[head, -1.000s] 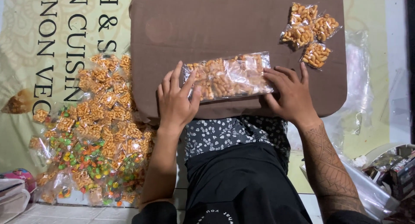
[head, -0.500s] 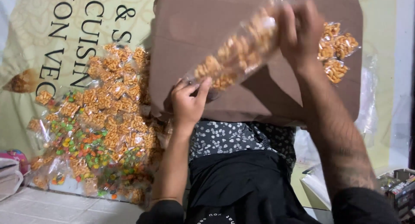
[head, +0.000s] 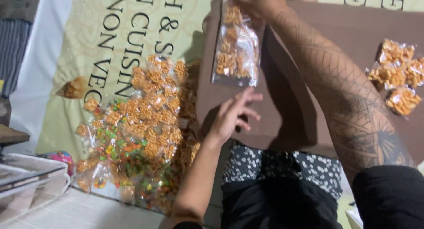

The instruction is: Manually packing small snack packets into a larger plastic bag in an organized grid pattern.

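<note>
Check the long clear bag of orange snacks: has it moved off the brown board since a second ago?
Yes. The snack bag lay flat across the brown board; now the right hand holds it hanging upright above the board's left edge.

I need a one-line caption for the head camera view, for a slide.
Right hand lifts a clear snack bag over a brown board; left hand open below.

Glossy clear plastic snack bag (head: 236, 47), matt brown board (head: 309, 78), shiny packet pile (head: 141, 123)
</note>
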